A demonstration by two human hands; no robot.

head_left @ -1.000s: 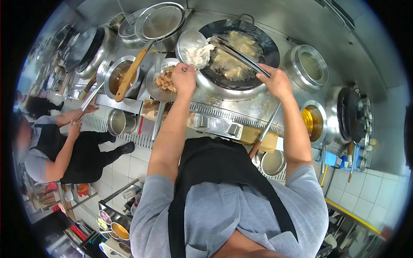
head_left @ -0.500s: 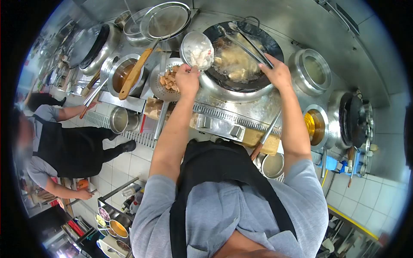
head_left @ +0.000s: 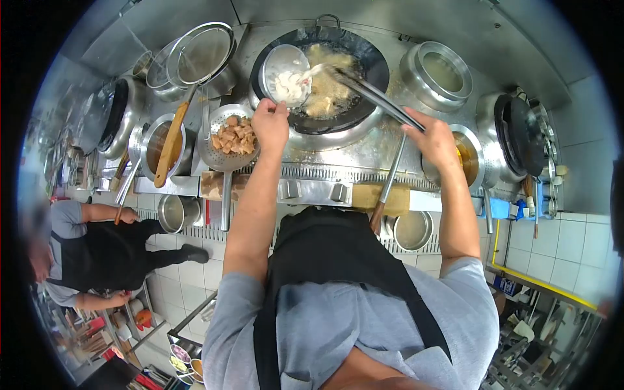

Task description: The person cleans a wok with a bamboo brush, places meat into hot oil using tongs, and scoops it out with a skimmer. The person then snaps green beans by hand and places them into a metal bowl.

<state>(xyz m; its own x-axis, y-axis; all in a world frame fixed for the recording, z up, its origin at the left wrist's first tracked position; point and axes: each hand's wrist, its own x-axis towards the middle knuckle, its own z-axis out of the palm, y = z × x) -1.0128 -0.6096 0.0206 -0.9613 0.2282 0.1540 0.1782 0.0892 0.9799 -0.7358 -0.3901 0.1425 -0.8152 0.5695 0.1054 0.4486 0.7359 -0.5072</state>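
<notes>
My left hand (head_left: 271, 123) grips the rim of a metal bowl (head_left: 285, 58) that holds pale, whitish pieces (head_left: 290, 87). The bowl is over the left part of a black wok (head_left: 374, 62), where golden pieces (head_left: 328, 97) lie in bubbling oil. Long tongs (head_left: 383, 102) are in my right hand (head_left: 431, 137). Their tips are blurred, near a pale piece at the bowl's right edge. Left of my left hand, a perforated ladle (head_left: 209, 151) holds brown chunks (head_left: 234, 135).
At the left are a wooden-handled strainer (head_left: 170, 151) and a pot of brown liquid (head_left: 156, 146). To the right stand a lidless steel pot (head_left: 445, 71) and a bowl of yellow oil (head_left: 468, 153). A co-worker (head_left: 97, 250) stands far left.
The view has shifted, moving the stove items leftward. The bowl is now over the wok's left part. The tongs, apart over the wok half a second ago, have come back to the bowl's edge.
</notes>
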